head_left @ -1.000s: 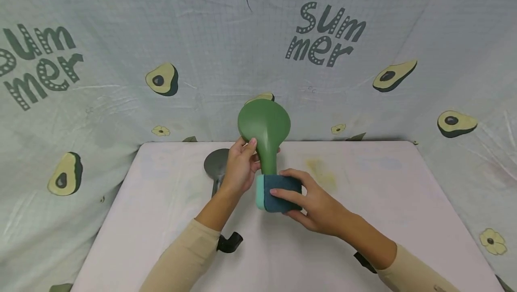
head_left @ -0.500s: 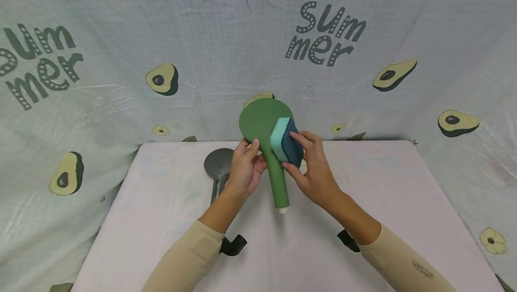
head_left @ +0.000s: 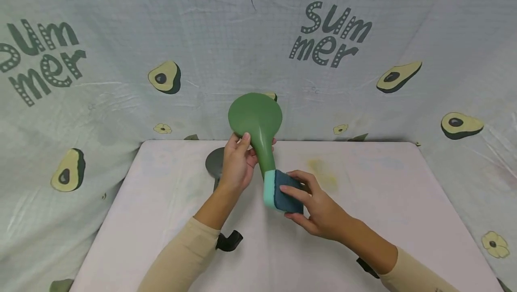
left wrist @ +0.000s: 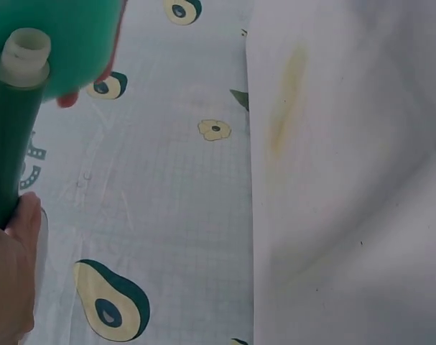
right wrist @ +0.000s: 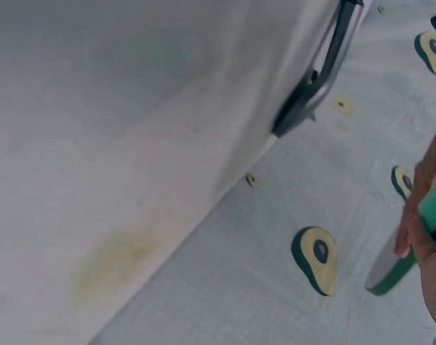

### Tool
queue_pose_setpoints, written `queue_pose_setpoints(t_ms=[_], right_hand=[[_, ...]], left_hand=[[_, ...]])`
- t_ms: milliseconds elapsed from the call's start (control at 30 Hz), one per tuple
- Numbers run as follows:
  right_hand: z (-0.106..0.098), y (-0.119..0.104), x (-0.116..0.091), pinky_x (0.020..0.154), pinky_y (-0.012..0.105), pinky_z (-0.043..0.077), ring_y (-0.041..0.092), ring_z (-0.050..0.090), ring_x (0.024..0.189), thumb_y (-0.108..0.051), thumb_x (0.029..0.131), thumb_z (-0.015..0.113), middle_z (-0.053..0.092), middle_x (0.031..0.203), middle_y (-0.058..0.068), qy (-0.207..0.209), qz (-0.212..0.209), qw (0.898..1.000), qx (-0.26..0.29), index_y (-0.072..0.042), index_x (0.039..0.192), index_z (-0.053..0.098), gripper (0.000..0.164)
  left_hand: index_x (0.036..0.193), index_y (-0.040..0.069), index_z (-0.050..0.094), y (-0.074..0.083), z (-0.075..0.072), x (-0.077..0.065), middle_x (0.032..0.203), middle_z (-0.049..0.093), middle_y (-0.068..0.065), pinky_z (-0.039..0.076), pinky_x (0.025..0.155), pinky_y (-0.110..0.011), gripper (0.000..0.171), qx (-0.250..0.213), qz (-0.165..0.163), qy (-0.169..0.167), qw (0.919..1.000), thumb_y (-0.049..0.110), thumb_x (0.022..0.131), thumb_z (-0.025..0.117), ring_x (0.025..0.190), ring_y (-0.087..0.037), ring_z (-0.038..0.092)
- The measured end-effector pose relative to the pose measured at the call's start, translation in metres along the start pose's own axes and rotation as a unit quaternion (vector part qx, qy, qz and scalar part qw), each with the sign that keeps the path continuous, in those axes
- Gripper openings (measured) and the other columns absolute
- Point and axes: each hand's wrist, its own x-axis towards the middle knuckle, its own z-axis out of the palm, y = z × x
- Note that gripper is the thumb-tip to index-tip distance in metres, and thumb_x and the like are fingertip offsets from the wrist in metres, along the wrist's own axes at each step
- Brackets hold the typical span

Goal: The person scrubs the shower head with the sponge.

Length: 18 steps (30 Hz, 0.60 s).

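A green handheld shower head [head_left: 255,115] is raised over the table, its round head at the top and its handle slanting down to the right. My left hand [head_left: 237,166] grips it at the neck, thumb in front. In the left wrist view a white threaded end [left wrist: 25,54] caps the handle. My right hand [head_left: 325,211] holds a sponge [head_left: 288,193], light teal on one side and dark blue on the other. The sponge's teal side lies against the lower handle and hides its end in the head view.
A dark grey shower head [head_left: 214,163] lies on the pale pink table [head_left: 161,220] behind my left forearm, partly hidden. A yellowish stain [head_left: 322,173] marks the tabletop. Behind the far edge hangs a cloth [head_left: 242,50] printed with avocados and lettering.
The sponge in my right hand has gone from the lower handle up to the neck and head, then back down the handle. The left hand keeps hold of the shower head, which has shifted slightly left.
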Motion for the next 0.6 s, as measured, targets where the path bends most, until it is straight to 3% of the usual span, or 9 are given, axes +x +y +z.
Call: queue_pose_setpoints(t_ms=[133,267,367,467,600], right_hand=[[-0.007,-0.001,0.012,0.095,0.046,0.06,0.036,0.052,0.132,-0.046,0.105,0.054,0.036,0.151,0.021,-0.007,0.027,0.999,-0.026,-0.016,0.149,0.046,0.054],[-0.017,0.005,0.032,0.095,0.051,0.059,0.039,0.052,0.133,-0.033,0.1,0.07,0.035,0.152,0.021,-0.012,0.081,0.996,-0.031,-0.02,0.153,0.044,0.061],[-0.024,0.012,0.048,0.098,0.053,0.057,0.04,0.051,0.134,-0.021,0.093,0.079,0.037,0.152,0.022,-0.008,0.108,0.992,-0.066,-0.024,0.153,0.046,0.068],[-0.032,0.016,0.06,0.103,0.056,0.054,0.042,0.047,0.137,-0.017,0.092,0.08,0.039,0.152,0.024,-0.016,0.104,0.988,-0.109,-0.027,0.152,0.049,0.068],[-0.039,0.013,0.067,0.105,0.057,0.052,0.044,0.046,0.136,-0.011,0.089,0.082,0.044,0.149,0.025,-0.046,0.061,0.983,-0.166,-0.027,0.149,0.056,0.067]], left_hand=[[0.153,0.006,0.035,-0.001,0.001,0.0,0.144,0.054,-0.026,0.063,0.086,-0.034,0.042,0.006,-0.011,0.011,0.9999,0.02,0.114,0.038,0.099,-0.024,0.077],[0.149,0.005,0.038,-0.004,0.003,-0.003,0.131,0.062,-0.018,0.064,0.078,-0.029,0.037,0.034,-0.021,0.019,0.999,0.016,0.113,0.038,0.091,-0.017,0.076],[0.147,0.004,0.037,-0.006,0.006,-0.005,0.127,0.063,-0.015,0.063,0.075,-0.028,0.036,0.064,-0.029,0.014,0.9975,0.013,0.113,0.037,0.087,-0.012,0.075],[0.149,0.005,0.035,-0.006,0.009,-0.006,0.133,0.06,-0.02,0.063,0.076,-0.032,0.037,0.079,-0.032,0.006,0.9964,0.01,0.112,0.036,0.089,-0.011,0.074],[0.15,0.005,0.032,-0.005,0.01,-0.006,0.14,0.054,-0.027,0.063,0.078,-0.032,0.038,0.102,-0.04,0.005,0.994,0.011,0.112,0.036,0.094,-0.013,0.073]])
